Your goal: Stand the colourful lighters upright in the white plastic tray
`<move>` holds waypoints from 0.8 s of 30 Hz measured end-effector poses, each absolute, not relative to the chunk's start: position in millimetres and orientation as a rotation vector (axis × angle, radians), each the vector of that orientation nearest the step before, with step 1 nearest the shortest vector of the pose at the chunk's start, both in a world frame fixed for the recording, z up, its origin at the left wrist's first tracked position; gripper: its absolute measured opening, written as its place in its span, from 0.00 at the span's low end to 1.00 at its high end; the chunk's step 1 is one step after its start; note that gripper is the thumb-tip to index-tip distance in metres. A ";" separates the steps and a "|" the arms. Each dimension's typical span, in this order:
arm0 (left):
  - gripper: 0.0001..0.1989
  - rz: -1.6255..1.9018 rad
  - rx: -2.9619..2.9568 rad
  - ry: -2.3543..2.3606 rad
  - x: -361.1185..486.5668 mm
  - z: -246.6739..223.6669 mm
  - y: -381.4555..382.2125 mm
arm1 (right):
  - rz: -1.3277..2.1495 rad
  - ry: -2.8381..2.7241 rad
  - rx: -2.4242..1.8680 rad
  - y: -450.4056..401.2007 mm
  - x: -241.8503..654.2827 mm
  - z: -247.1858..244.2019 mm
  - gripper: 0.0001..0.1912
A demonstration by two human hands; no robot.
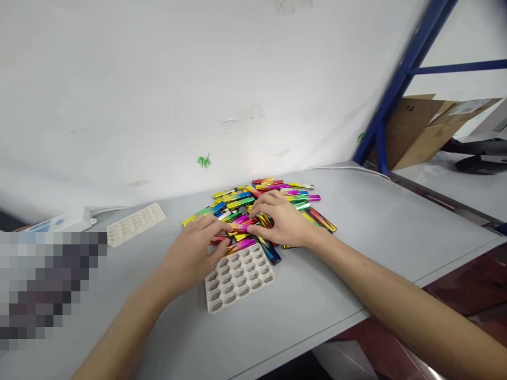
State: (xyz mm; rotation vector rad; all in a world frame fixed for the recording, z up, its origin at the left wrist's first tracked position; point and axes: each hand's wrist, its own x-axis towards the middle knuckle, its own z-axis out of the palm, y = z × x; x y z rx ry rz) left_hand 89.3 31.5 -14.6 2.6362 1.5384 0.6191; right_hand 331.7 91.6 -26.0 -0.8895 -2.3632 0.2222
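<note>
A pile of shiny, many-coloured lighters [241, 200] lies on the grey table. My left hand [198, 245] is at the pile's near left side, fingers bent, its fingertips on the left end of a pink and yellow lighter [240, 227]. Its thumb curves below, over the edge of the pale tray. Reaching in from the right, my right hand [283, 219] has curled fingers above the pile and its thumb at the pink end of that same lighter. The pale tray [242, 282], with rows of oval holes, lies just in front of the pile.
A second pale tray [137, 224] lies at the left near a white box [63, 219]. Behind the table rises a white wall [178, 105]. On the right stand a blue metal frame [396, 89] and cardboard boxes [420, 129]. A white cable [344, 168] runs along the back.
</note>
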 end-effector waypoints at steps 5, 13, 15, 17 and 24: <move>0.10 0.621 2.702 1.534 83.5 -22.4 39.6 | 0.229 -2.431 -0.861 94.1 332.1 -31.3 0.12; 0.12 0.841 2.749 1.514 91.8 -33.1 42.9 | 0.833 -1.947 -0.737 84.9 322.7 -24.0 0.07; 0.10 0.848 2.777 1.437 96.2 -33.9 41.0 | 1.148 -1.722 -0.668 81.6 317.1 -24.6 0.09; 0.10 0.847 2.793 1.398 99.8 -34.3 39.5 | 1.340 -1.537 -0.632 80.0 312.5 -26.0 0.10; 0.11 0.861 2.735 1.496 91.9 -40.1 44.4 | 1.633 -1.159 -0.718 86.7 317.0 -21.1 0.21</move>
